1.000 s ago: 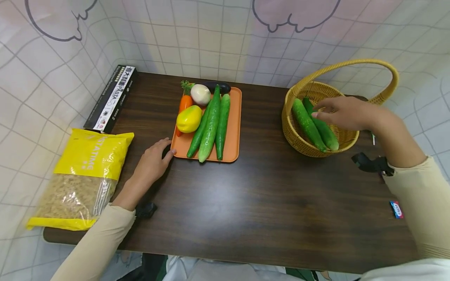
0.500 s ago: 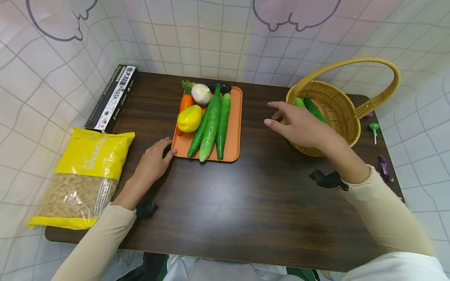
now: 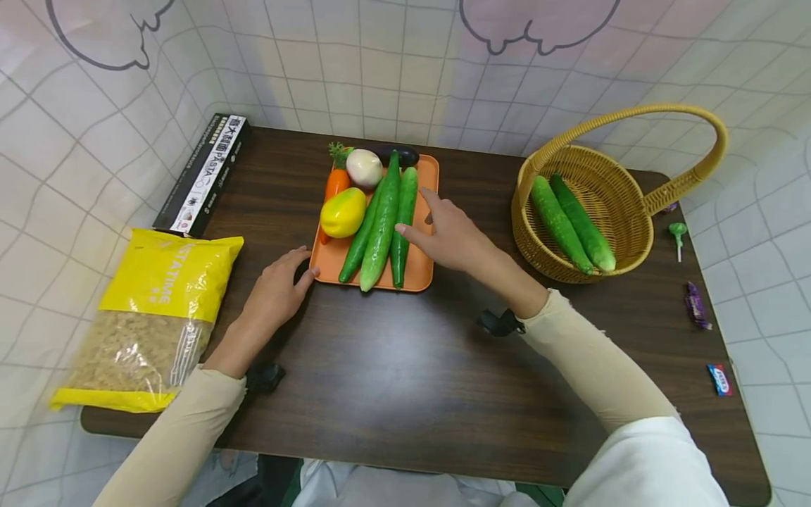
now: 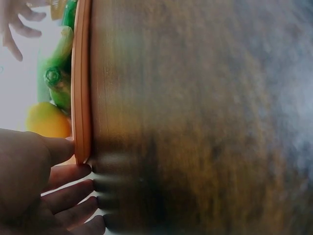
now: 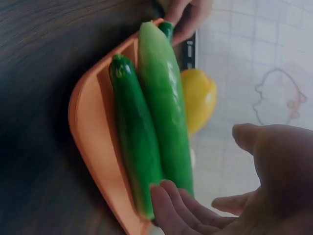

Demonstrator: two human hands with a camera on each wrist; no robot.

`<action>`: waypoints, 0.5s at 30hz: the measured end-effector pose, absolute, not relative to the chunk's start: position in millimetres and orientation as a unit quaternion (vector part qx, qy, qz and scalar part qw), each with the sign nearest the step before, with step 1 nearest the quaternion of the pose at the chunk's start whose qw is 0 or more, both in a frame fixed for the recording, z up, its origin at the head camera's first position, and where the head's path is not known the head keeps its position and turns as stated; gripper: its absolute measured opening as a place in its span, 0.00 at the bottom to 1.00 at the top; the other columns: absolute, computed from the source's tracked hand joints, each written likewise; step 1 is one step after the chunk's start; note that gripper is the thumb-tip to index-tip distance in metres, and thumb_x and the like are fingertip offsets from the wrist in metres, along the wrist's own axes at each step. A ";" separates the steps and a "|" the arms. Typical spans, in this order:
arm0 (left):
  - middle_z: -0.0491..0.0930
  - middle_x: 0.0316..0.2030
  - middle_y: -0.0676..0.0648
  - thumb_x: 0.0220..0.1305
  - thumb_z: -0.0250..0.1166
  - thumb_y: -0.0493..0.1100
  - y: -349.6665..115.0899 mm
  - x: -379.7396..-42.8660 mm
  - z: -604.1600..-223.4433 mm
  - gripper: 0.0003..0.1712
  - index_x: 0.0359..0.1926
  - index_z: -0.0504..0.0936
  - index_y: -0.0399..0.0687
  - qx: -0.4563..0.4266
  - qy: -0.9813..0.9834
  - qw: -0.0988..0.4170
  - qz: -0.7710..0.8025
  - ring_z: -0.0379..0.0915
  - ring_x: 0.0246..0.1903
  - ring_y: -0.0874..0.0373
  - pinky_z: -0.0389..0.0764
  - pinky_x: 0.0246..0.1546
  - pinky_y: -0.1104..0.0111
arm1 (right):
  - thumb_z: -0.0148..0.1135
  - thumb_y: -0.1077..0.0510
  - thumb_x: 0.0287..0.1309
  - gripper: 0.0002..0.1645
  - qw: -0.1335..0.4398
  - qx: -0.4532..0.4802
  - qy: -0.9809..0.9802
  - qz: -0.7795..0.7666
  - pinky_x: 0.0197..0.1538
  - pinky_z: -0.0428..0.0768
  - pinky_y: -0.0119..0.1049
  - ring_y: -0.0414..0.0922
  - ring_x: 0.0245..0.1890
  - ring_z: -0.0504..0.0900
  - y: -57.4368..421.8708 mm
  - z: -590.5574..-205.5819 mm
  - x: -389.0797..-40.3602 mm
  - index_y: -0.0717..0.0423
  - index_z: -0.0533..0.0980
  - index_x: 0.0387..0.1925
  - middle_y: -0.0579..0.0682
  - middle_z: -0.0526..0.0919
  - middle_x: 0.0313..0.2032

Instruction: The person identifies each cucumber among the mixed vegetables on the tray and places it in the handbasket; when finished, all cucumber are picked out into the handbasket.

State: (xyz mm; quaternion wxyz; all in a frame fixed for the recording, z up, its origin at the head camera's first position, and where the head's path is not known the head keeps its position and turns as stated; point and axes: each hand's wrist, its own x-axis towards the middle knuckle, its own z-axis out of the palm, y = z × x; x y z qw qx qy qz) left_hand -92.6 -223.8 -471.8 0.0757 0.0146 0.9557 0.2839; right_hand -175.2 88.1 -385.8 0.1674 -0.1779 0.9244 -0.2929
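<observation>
An orange tray (image 3: 419,264) carries three cucumbers, a yellow bell pepper (image 3: 343,213), a carrot (image 3: 336,183), a round white vegetable (image 3: 364,168) and a dark eggplant (image 3: 400,154). My left hand (image 3: 274,294) holds the tray's near left corner, the thumb over the rim and the fingers along its outside. Over the tray's right side my right hand (image 3: 451,236) spreads its thumb and fingers, holding nothing. Its fingertips are close to the rightmost cucumber (image 3: 402,243); in the right wrist view they overlap the end of that cucumber (image 5: 137,142).
On the right stands a yellow wicker basket (image 3: 624,204) with a tall handle and two cucumbers (image 3: 586,225) inside. A green lollipop (image 3: 678,231) and wrapped candies (image 3: 697,306) lie along the right edge. On the left are a yellow pasta bag (image 3: 152,317) and a black pasta box (image 3: 205,176).
My right hand has moved left from above the basket to the tray's right side, leaving the basket's two cucumbers uncovered. The left hand has stayed at the tray corner.
</observation>
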 end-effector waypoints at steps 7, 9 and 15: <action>0.62 0.71 0.36 0.76 0.57 0.52 -222.6 -92.5 -471.3 0.32 0.71 0.68 0.37 0.017 0.955 0.075 0.286 0.56 0.71 0.38 0.58 0.68 0.43 | 0.50 0.23 0.62 0.58 0.165 -0.170 0.931 -0.277 0.50 0.79 0.51 0.57 0.51 0.75 49.3 -401.8 -178.1 0.40 0.38 0.81 0.63 0.58 0.69; 0.62 0.71 0.37 0.76 0.57 0.52 -222.4 -92.4 -471.1 0.32 0.71 0.67 0.38 0.014 0.955 0.075 0.286 0.56 0.71 0.39 0.58 0.68 0.43 | 0.51 0.24 0.62 0.58 0.164 -0.163 0.934 -0.272 0.38 0.80 0.45 0.54 0.40 0.76 40.8 -403.2 -178.6 0.38 0.37 0.80 0.63 0.58 0.65; 0.62 0.72 0.36 0.76 0.57 0.52 -222.9 -91.9 -470.4 0.32 0.71 0.67 0.38 0.010 0.955 0.074 0.287 0.56 0.70 0.38 0.58 0.68 0.43 | 0.54 0.29 0.65 0.56 0.137 -0.134 0.945 -0.265 0.27 0.78 0.38 0.50 0.32 0.75 24.0 -409.1 -184.9 0.41 0.37 0.81 0.64 0.57 0.60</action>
